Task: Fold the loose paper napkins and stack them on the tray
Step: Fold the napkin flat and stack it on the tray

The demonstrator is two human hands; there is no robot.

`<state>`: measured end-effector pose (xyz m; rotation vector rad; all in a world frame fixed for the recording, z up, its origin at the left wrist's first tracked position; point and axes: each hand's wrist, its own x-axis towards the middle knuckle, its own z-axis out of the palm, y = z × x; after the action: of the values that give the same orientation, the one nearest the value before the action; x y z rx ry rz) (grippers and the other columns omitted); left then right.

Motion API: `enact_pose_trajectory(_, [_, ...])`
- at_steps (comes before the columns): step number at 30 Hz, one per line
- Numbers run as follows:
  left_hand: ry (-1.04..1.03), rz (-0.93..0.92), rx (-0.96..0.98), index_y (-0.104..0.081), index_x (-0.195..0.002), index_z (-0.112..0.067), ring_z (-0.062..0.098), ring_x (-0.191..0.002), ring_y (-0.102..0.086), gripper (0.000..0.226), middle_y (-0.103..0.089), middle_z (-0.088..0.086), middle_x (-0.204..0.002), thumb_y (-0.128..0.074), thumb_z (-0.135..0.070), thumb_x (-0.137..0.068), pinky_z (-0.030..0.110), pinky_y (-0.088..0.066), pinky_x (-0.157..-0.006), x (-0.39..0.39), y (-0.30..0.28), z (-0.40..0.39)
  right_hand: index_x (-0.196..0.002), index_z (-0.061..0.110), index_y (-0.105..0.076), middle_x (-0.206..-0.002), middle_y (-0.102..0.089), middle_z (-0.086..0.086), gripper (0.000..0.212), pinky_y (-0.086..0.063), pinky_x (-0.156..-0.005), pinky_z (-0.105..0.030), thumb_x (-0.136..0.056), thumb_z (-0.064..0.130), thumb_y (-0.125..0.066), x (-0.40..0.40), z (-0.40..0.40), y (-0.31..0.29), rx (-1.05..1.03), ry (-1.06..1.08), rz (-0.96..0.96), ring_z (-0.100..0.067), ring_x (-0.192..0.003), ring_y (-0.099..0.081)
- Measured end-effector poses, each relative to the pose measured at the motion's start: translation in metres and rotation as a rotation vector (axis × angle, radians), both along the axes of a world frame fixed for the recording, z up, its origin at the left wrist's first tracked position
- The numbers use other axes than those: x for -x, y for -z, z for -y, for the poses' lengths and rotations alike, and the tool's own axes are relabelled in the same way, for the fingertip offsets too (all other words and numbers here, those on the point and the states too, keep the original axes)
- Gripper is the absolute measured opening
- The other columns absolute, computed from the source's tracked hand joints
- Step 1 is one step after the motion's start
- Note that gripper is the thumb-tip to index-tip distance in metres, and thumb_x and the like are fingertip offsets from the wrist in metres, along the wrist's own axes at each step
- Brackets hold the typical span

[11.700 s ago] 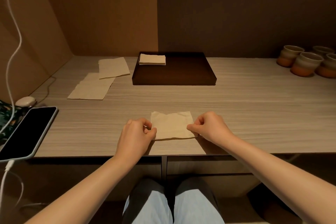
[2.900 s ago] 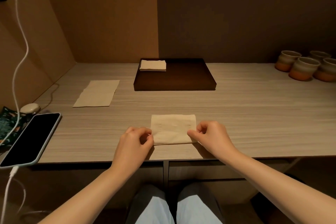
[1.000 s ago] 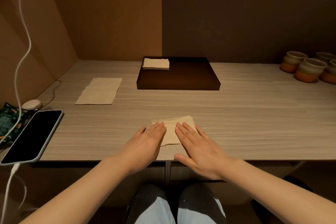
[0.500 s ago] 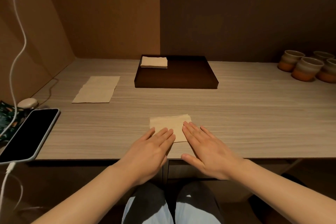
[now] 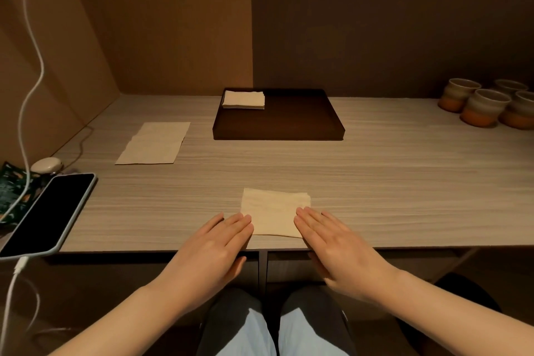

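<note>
A folded cream napkin (image 5: 273, 211) lies flat near the table's front edge. My left hand (image 5: 213, 243) rests palm down at its left edge, fingers flat and together, fingertips touching the paper. My right hand (image 5: 332, 243) lies the same way at its right edge. Neither hand holds anything. A dark brown tray (image 5: 300, 121) sits at the back centre, with a small stack of folded napkins (image 5: 243, 99) in its far left corner. One unfolded napkin (image 5: 154, 142) lies flat left of the tray.
A phone (image 5: 43, 214) on a white cable (image 5: 29, 87) lies at the front left, with a small white case (image 5: 46, 165) behind it. Several ceramic cups (image 5: 485, 105) stand at the back right. Walls close the back and left.
My flat hands have slid apart and back toward me across the folded napkin, uncovering most of it. Earlier, I was pinching its corners to fold it.
</note>
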<state>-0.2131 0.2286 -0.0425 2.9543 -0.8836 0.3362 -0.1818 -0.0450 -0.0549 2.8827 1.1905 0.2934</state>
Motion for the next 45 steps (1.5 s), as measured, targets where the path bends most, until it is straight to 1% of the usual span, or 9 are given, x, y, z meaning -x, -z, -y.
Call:
enact_pose_trajectory(4, [0.062,0.1,0.084,-0.068,-0.099,-0.018,0.016,-0.092,-0.06,0.026,-0.067,-0.003,-0.098,-0.075,-0.022,-0.073,0.027,-0.044,-0.088,0.0,-0.007,0.009,-0.123,0.01,-0.066,-0.128,-0.065,-0.007,0.06,-0.041,-0.104,-0.038,-0.067,0.016,-0.085,0.006,-0.004,-0.004,-0.147,-0.007,0.046,-0.022,-0.119,-0.06])
enact_pose_trajectory(7, [0.065,0.096,0.082,-0.066,-0.09,-0.021,0.015,-0.078,-0.052,0.015,-0.06,-0.006,-0.085,-0.072,-0.019,-0.077,0.027,-0.045,-0.064,-0.003,-0.01,0.011,-0.106,0.014,-0.072,-0.116,-0.071,-0.002,0.023,-0.051,-0.092,-0.035,-0.084,0.017,-0.068,0.007,-0.008,-0.011,-0.242,-0.067,0.098,-0.019,-0.104,-0.065])
enact_pose_trajectory(10, [0.091,0.074,0.088,-0.07,-0.084,-0.022,0.012,-0.073,-0.05,0.008,-0.06,-0.008,-0.08,-0.074,-0.022,-0.077,0.027,-0.044,-0.051,-0.004,-0.016,0.01,-0.099,0.017,-0.073,-0.107,-0.073,0.006,0.024,-0.05,-0.075,-0.03,-0.091,0.022,-0.051,0.011,-0.005,-0.019,-0.275,-0.086,0.053,-0.016,-0.089,-0.061])
enact_pose_trajectory(13, [0.083,0.0,0.178,-0.072,-0.088,-0.025,0.008,-0.074,-0.056,0.01,-0.063,-0.011,-0.086,-0.066,-0.025,-0.08,0.025,-0.048,-0.052,-0.006,-0.025,0.002,-0.106,0.019,-0.071,-0.105,-0.071,0.008,0.021,-0.054,-0.071,-0.032,-0.088,0.015,-0.062,0.009,-0.002,-0.029,-0.349,-0.059,-0.07,-0.013,-0.089,-0.064])
enact_pose_trajectory(17, [-0.103,-0.129,0.46,-0.07,-0.098,-0.031,-0.003,-0.064,-0.061,0.016,-0.064,-0.022,-0.086,-0.058,-0.029,-0.089,0.023,-0.054,-0.061,-0.022,-0.045,-0.002,-0.115,0.024,-0.069,-0.104,-0.069,0.017,0.028,-0.049,-0.083,-0.01,-0.09,0.014,-0.061,-0.009,-0.009,-0.054,-0.622,0.093,-0.278,0.009,-0.092,-0.062])
enact_pose_trajectory(26, [-0.286,-0.079,0.713,-0.071,-0.104,-0.025,0.002,-0.073,-0.063,0.019,-0.068,-0.013,-0.08,-0.063,-0.016,-0.089,0.016,-0.05,-0.066,-0.108,-0.097,-0.009,-0.116,0.017,-0.071,-0.111,-0.071,0.004,0.025,-0.05,-0.092,-0.02,-0.093,0.013,-0.062,-0.112,-0.041,-0.116,-0.707,0.098,-0.2,-0.005,-0.104,-0.063])
enact_pose_trajectory(29, [-0.306,-0.011,0.682,-0.071,-0.108,-0.022,0.002,-0.068,-0.062,0.021,-0.069,-0.011,-0.079,-0.062,-0.018,-0.09,0.017,-0.049,-0.06,-0.152,-0.109,-0.017,-0.121,0.019,-0.068,-0.121,-0.068,0.003,0.029,-0.047,-0.092,-0.016,-0.094,0.014,-0.061,-0.156,-0.052,-0.13,-0.672,0.097,-0.159,-0.006,-0.107,-0.062])
enact_pose_trajectory(38, [-0.214,0.17,0.383,-0.068,-0.117,-0.014,0.018,-0.113,-0.061,0.026,-0.06,0.002,-0.129,-0.06,-0.013,-0.092,0.024,-0.04,-0.099,-0.287,-0.097,-0.043,-0.121,0.014,-0.068,-0.14,-0.055,-0.005,0.03,-0.042,-0.108,-0.034,-0.096,0.003,-0.055,-0.291,-0.08,-0.129,-0.485,0.08,0.016,-0.022,-0.128,-0.053])
enact_pose_trajectory(45, [-0.228,0.092,0.098,-0.066,-0.094,-0.009,0.026,-0.086,-0.067,0.018,-0.063,0.007,-0.113,-0.048,-0.012,-0.096,0.042,-0.055,-0.074,-0.376,-0.059,-0.059,-0.132,0.018,-0.06,-0.152,-0.039,-0.004,0.04,-0.032,-0.112,-0.033,-0.096,0.002,-0.055,-0.372,-0.099,-0.088,-0.296,0.137,-0.006,-0.024,-0.137,-0.042])
